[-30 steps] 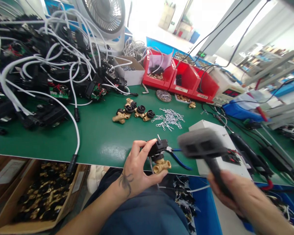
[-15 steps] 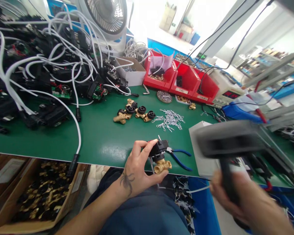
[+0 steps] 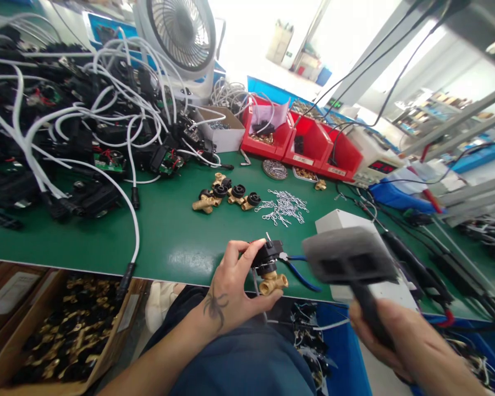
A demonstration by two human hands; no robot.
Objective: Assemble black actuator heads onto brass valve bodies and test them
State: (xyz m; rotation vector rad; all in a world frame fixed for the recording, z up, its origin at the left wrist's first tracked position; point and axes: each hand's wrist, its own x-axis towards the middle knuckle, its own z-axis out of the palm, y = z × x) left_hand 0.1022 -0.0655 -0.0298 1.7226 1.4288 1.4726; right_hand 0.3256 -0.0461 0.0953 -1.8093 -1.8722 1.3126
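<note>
The valve (image 3: 271,272) in the left hand (image 3: 231,289) pairs a shiny yellow brass body with a matt black plastic cap, and the tool (image 3: 348,264) gripped by the right hand (image 3: 400,335) looks like dull grey plastic on a black handle. The mat (image 3: 169,231) is smooth green with a soft sheen, strewn with bright wire clips (image 3: 284,203) of bare metal and more brass fittings (image 3: 223,195). Glossy red plastic bins (image 3: 309,146), smooth white-sheathed cables (image 3: 86,121), blue rubbery-handled pliers (image 3: 301,269) and a rough brown cardboard box (image 3: 119,324) surround it.
</note>
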